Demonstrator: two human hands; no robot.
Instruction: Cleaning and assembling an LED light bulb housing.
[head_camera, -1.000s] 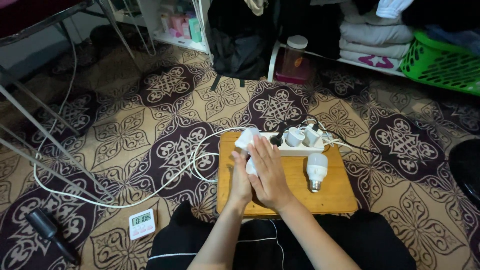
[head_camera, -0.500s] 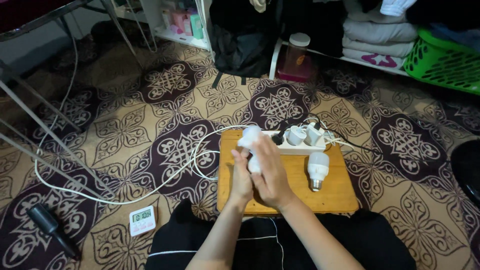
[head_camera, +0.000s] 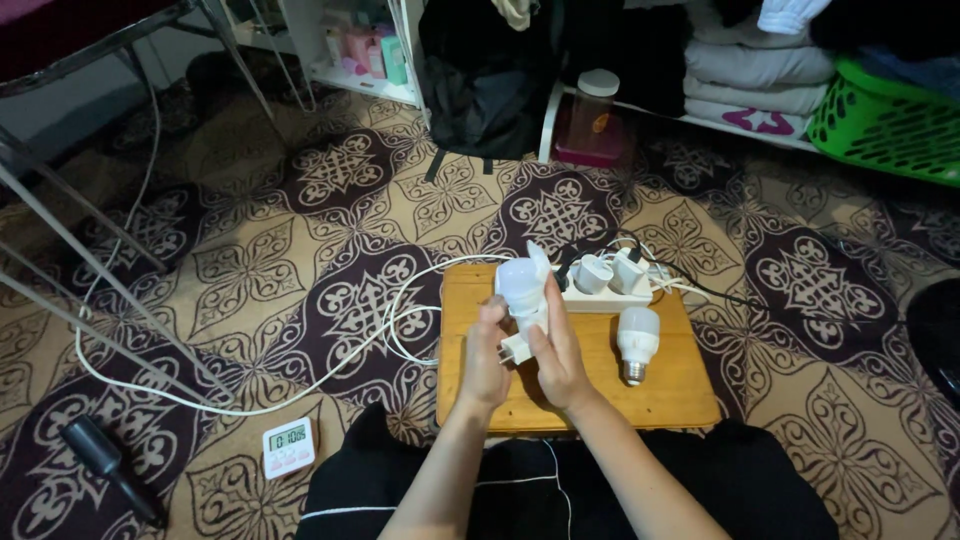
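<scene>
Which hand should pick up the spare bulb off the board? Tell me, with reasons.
Probably the right hand. The spare bulb lies on the board just to its right, with nothing between. The left hand sits on the far side and grips the held bulb.

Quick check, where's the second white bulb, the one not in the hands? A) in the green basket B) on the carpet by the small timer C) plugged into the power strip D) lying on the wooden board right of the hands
D: the loose bulb lies on the wooden board, to the right of the right hand and just in front of the power strip, while both hands hold the other bulb.
</scene>
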